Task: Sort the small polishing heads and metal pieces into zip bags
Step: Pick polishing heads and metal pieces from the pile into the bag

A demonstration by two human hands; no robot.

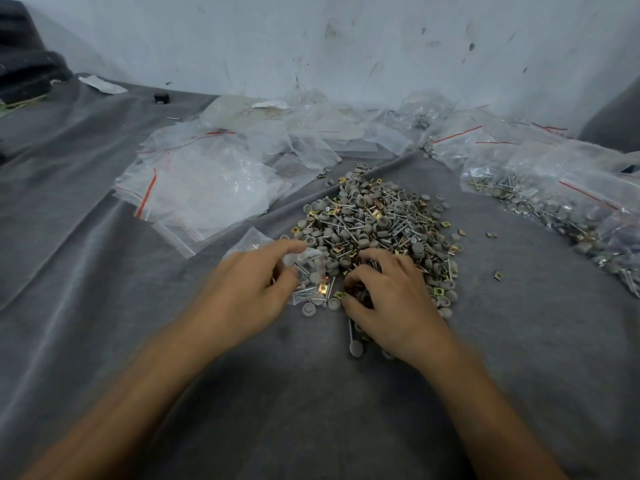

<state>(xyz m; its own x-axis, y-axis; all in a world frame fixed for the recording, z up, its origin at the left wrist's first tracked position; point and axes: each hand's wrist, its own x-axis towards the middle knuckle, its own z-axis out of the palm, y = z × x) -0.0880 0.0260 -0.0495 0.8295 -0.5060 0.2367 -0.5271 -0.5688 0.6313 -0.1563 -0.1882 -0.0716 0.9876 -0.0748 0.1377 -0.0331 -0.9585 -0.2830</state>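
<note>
Where the two hands meet at the near rim of the heap, the left hand point(256, 282) pinches a small zip bag point(310, 271) between thumb and fingertips. The bag lies on the grey cloth point(104, 306) at about 2 o'clock from the palm, and it already holds a few grey heads, screws and a brass clip.

The right hand point(388, 296) sits just beside it at 3 o'clock. Its fingers are curled down and closed on loose pieces point(360, 295) at the heap's edge; exactly which pieces they have, I cannot tell. A lone grey head on a stem point(354, 345) lies at 7 o'clock from that hand, touching the cloth.

The heap point(381, 220) of grey polishing heads, screws and brass clips spreads away from both hands toward 12 o'clock. From the heap, a loose stack of empty zip bags point(207, 188) with red seal lines lies at 10 o'clock, its nearest corner close to the left hand. Filled bags point(571, 209) crowd the right side at 2 to 3 o'clock. A strip of bare cloth carrying stray clips point(497, 275) runs between them and the heap.

More bags run along the scuffed pale wall point(346, 46) at 12 o'clock, where the cloth ends. Wide bare cloth opens from 6 round to 9 o'clock of the left hand, wrinkled in long folds. Far off at 10 o'clock sit a small black object point(161, 98) and a white paper scrap point(102, 84).
</note>
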